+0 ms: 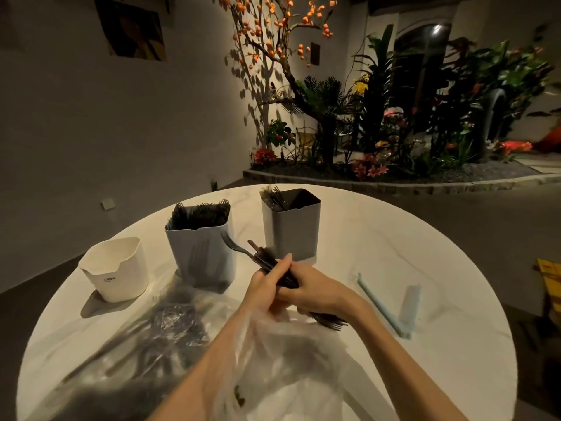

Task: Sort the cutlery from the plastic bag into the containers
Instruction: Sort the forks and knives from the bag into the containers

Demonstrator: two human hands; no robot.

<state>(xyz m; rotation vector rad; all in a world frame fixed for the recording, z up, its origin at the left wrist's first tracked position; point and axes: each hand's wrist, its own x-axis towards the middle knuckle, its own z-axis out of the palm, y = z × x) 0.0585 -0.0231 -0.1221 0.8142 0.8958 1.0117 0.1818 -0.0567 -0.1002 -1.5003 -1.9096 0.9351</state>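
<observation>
**A mixed bundle held over the bag, ready for sorting**

We start with the table, round and pale, which carries everything. Nearest us lies the bag, clear plastic, spread open and crumpled under our forearms; dark cutlery shows through its left part, so we judge much is left to sort.

Three containers stand in a row along the far side, within easy reach. The middle tub is packed with forks, tines up. The right tub holds a few forks leaning in its left corner, the rest of it dark. The white tub at left looks empty, though we cannot see its bottom.

Both hands meet above the bag. Our left hand curls round a bundle of black pieces, and our right hand grips the same bundle lower down; fork tines stick out past the right wrist and one fork juts toward the middle tub. We hold it with both, we think, to square the pieces before dropping them in.

A blue strip lies to the right.
</observation>
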